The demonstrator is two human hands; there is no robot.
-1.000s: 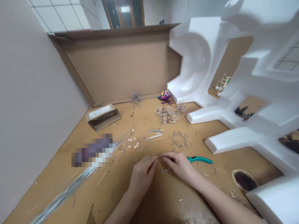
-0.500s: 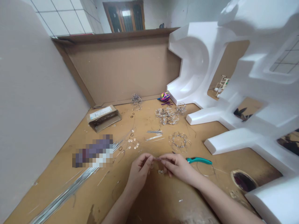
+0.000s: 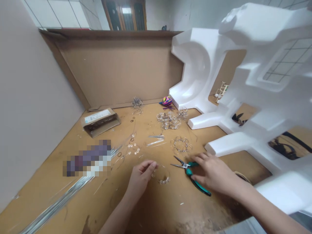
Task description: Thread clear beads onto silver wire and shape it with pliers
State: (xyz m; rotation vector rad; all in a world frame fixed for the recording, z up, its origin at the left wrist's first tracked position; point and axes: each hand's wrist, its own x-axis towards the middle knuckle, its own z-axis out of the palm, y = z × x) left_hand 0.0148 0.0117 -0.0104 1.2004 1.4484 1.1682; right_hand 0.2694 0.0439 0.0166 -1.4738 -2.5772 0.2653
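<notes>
My left hand [image 3: 143,172] is closed, thumb and forefinger pinching a curved wire loop [image 3: 168,171] strung with clear beads [image 3: 163,180]. To its right, my right hand [image 3: 209,169] has its fingers about the teal handles of a pair of long-nose pliers [image 3: 185,165], thumb at the lower handle. The pliers' jaws are spread and point left toward the loop. Just beyond them lies a beaded wire ring [image 3: 181,144]. Loose clear beads [image 3: 133,149] and a small bunch of short wires [image 3: 156,139] rest ahead of my left hand.
Several beaded wire pieces [image 3: 168,120] lie near a colourful toy [image 3: 167,101]. An open cardboard box [image 3: 101,122] stands at left, beyond a long wire bundle [image 3: 60,201]. White foam packing [image 3: 195,65] borders the right; a cardboard panel [image 3: 117,68] closes the back.
My right hand has left the wire and moved right onto the pliers, which have turned and opened. My left hand still pinches the wire, now showing as a beaded loop. The view has shifted slightly.
</notes>
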